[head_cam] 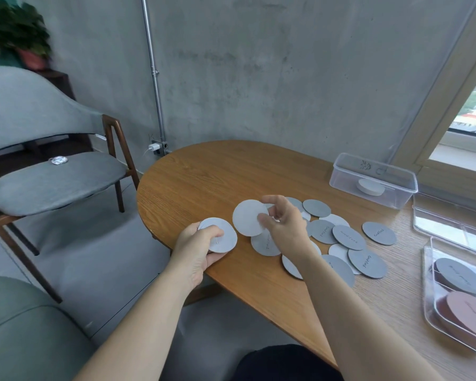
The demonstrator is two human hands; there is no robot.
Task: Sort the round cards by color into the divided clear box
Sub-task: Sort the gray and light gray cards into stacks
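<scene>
Round cards (349,237), dark grey and pale, are spread in an overlapping pile on the wooden table (231,171), mostly to the right of both hands. One pale card (248,218) is pinched at its edge between the thumb and fingers of the right hand (283,224) and is held tilted above the pile. A small stack of pale cards (223,237) is gripped by the left hand (195,251) at the table's rounded edge, with the thumb laid on top. Cursive script is seen on the dark grey cards, but it is too small to be read with certainty. At the right edge, a dark grey stack (459,276) and a reddish-brown stack (473,312) are held side by side in the divided clear box (429,312); the script on their top cards cannot be read. Farther back, a cream stack (370,187) is kept in a second clear box (341,180), whose wall bears a faint, illegible printed mark.
</scene>
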